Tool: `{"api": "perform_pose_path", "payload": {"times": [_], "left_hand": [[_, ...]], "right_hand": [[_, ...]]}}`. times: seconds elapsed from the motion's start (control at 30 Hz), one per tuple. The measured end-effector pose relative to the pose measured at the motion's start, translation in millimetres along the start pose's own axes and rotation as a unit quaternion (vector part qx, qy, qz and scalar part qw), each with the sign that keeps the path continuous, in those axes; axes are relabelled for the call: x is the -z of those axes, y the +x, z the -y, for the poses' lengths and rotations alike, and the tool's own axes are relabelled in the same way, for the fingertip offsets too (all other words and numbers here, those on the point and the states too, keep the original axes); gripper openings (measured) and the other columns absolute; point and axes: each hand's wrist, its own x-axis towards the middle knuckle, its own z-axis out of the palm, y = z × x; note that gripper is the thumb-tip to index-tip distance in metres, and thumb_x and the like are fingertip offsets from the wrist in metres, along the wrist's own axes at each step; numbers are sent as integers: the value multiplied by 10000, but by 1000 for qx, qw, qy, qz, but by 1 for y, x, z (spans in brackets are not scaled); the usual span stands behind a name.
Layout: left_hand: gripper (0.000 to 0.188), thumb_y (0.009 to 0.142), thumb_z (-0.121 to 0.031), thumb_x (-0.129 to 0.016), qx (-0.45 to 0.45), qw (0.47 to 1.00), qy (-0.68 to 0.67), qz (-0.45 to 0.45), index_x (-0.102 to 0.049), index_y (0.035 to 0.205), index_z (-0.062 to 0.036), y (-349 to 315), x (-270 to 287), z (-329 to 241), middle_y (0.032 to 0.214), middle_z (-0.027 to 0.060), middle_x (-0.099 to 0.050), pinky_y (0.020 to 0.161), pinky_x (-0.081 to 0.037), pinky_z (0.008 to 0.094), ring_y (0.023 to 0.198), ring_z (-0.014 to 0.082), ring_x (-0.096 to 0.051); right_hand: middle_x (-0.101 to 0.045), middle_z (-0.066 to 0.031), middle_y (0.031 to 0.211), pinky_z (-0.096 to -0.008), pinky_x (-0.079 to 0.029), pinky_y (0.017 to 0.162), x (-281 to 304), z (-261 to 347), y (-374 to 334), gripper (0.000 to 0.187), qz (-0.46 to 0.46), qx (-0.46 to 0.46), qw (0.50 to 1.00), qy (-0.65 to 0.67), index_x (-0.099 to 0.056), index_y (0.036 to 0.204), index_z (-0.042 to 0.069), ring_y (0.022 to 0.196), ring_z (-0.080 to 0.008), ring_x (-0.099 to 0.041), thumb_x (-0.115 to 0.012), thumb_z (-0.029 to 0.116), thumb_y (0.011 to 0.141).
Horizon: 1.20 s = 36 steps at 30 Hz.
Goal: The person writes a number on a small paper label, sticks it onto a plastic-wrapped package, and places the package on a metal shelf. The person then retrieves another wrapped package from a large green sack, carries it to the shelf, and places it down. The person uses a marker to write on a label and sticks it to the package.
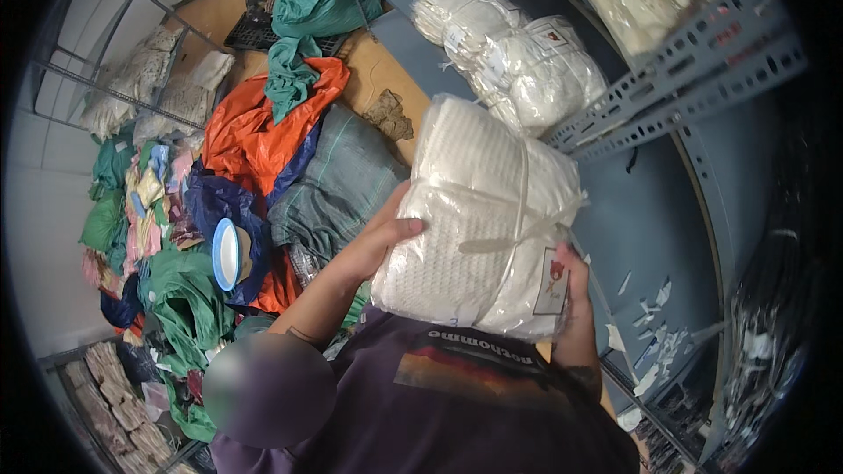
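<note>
A bundle of white textured fabric (457,254) in clear plastic, tied crosswise with a pale strip, is held up in front of my chest. My left hand (387,233) grips its left edge, the thumb on top and the other fingers hidden beneath. At the lower right edge, my right hand (573,279) closes on the package beside a small printed label (551,281). Just beyond, similar white bundles (536,66) in clear plastic lie on a grey-blue shelf (645,202).
A perforated metal upright (676,61) stands at the right, with paper scraps (654,333) on the shelf below. To the left are an orange sheet (263,127), a dark grey sack (338,180), green bags (189,290) and a blue-rimmed white bowl (228,254). Wire racking (123,92) borders the far left.
</note>
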Motion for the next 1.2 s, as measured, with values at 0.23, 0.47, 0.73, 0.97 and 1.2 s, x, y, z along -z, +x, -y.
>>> {"api": "perform_pose_path", "payload": {"times": [0.23,0.47,0.73,0.97,1.2], "left_hand": [[907,862,-414,-726,-113,992,-29,-36,-318,1540,30,39,13,-88,1433,203,-516,1115,-406,387,1309,279,-532],[751,908,-553,-662,-146,986,-55,-63,-473,1378,2,137,138,-119,1239,165,-621,1041,-456,368,1151,245,-605],[814,877,-533,-702,24,944,-208,-253,-429,1422,6,441,335,-118,1267,187,-620,1046,-463,394,1167,295,-604],[918,798,-458,-810,42,932,-58,-354,-383,1456,19,659,419,-189,1331,212,-581,1078,-452,411,1226,323,-581],[1051,718,-384,-918,42,905,64,-419,-336,1489,33,794,496,-296,1396,236,-542,1111,-440,428,1285,352,-558]], "right_hand": [[-637,-226,1358,-468,-556,1019,-69,83,95,755,230,-110,933,254,-468,1478,-44,1189,-345,-676,-567,539,1009],[-591,-205,1441,-492,-537,1061,-71,45,218,765,327,-153,888,286,-439,1521,-10,1281,-343,-623,-660,461,961],[-579,-180,1445,-465,-488,1089,-233,68,359,732,182,-118,937,274,-468,1507,20,1290,-309,-592,-581,446,924],[-543,-176,1482,-477,-455,1116,-326,61,560,760,89,-56,966,237,-453,1523,36,1329,-311,-552,-571,479,917],[-507,-172,1519,-488,-421,1142,-389,87,674,789,72,-13,974,213,-438,1539,52,1369,-313,-513,-561,511,910]]}}
